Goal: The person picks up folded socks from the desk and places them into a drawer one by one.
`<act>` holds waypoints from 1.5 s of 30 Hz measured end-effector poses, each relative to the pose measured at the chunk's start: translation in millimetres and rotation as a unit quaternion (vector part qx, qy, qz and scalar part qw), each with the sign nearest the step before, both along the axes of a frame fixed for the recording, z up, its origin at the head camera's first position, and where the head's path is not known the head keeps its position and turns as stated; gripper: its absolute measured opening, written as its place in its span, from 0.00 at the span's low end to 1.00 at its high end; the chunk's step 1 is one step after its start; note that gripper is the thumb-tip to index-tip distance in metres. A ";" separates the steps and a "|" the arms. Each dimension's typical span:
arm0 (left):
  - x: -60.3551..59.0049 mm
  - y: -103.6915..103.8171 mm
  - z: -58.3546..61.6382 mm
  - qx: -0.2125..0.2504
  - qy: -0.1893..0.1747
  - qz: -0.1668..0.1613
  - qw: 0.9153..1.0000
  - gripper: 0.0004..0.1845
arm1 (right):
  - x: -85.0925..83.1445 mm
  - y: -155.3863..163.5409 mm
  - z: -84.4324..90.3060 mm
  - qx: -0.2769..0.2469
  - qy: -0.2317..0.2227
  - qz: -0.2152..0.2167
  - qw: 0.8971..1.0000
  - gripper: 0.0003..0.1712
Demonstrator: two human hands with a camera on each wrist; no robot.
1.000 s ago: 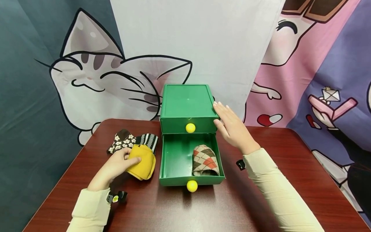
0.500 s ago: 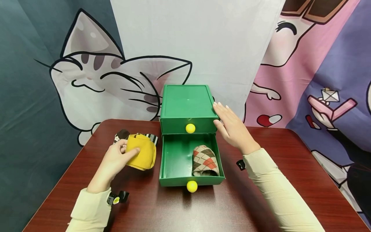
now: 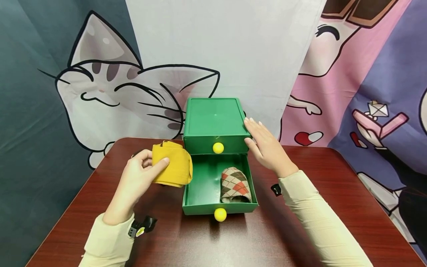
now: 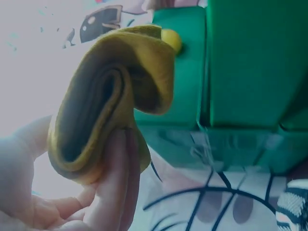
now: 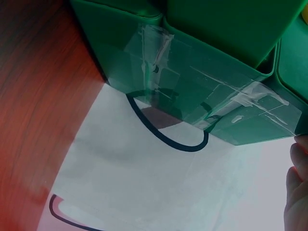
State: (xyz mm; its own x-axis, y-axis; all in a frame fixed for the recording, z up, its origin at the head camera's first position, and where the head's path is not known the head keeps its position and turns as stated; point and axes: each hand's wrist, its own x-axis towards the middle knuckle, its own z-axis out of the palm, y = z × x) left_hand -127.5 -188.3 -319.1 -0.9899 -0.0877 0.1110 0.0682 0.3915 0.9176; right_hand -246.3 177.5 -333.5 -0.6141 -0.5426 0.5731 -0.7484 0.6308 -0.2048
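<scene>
My left hand (image 3: 135,181) pinches a folded yellow sock (image 3: 171,165) between thumb and fingers, raised left of the green drawer box. In the head view the sock overlaps the left rim of the pulled-out lower drawer (image 3: 200,185). The left wrist view shows the yellow sock's rolled layers (image 4: 91,115) edge-on. A folded argyle sock (image 3: 235,185) in beige, brown and orange lies in that drawer's right half. My right hand (image 3: 268,150) rests with straight fingers against the right side of the box's closed upper drawer section (image 3: 215,118).
Yellow ball knobs (image 3: 218,148) sit on both drawer fronts. A black-and-white patterned sock (image 4: 292,207) shows at the left wrist view's edge; behind my left hand the head view mostly hides it. Clear tape (image 5: 159,53) runs along the box's side. The table (image 3: 213,248) is reddish-brown wood.
My left hand has lifted the yellow sock up off the table area and carried it right, toward the drawer. My right hand stays at the box's side.
</scene>
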 end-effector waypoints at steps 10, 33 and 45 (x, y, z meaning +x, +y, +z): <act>0.5 36.6 4.1 -0.041 0.012 0.019 0.999 0.19 | -0.7 1.8 -1.8 -0.004 0.007 0.002 1.000 0.33; -1.8 108.7 -31.2 -0.322 0.169 0.009 0.932 0.16 | -1.0 0.0 -0.2 -0.012 0.006 0.010 1.000 0.33; 3.2 112.5 -39.2 -0.428 0.196 0.063 0.880 0.16 | -1.3 0.7 -0.8 -0.006 0.003 0.006 1.000 0.33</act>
